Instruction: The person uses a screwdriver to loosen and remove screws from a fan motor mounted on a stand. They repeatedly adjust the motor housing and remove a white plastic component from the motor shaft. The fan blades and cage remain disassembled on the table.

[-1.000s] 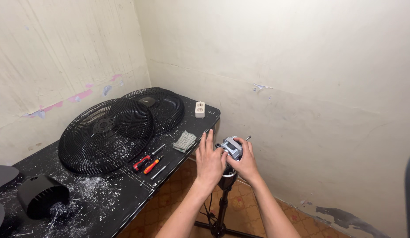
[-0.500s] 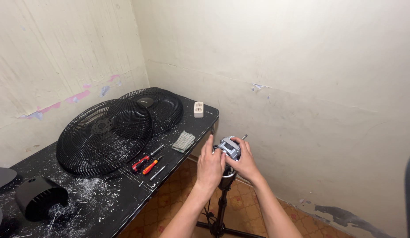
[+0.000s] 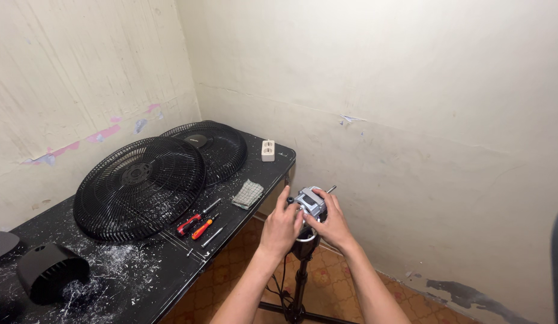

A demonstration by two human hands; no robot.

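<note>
A bare fan motor (image 3: 311,202), grey metal with a short shaft pointing up to the right, sits on top of a black stand pole (image 3: 301,276). My left hand (image 3: 281,226) grips the motor from its left side. My right hand (image 3: 333,225) holds it from the right and below, fingers wrapped over its body. Both hands are beside the right edge of a black table (image 3: 171,276).
On the table lie two black fan grilles (image 3: 140,186) (image 3: 213,149), two red-handled screwdrivers (image 3: 198,223), a folded grey cloth (image 3: 248,193), a white socket block (image 3: 267,150) and a black motor cover (image 3: 51,271) among white flakes. Walls close in behind and right; tiled floor below.
The view has drifted a little; both hands stay on the motor with only slight finger shifts.
</note>
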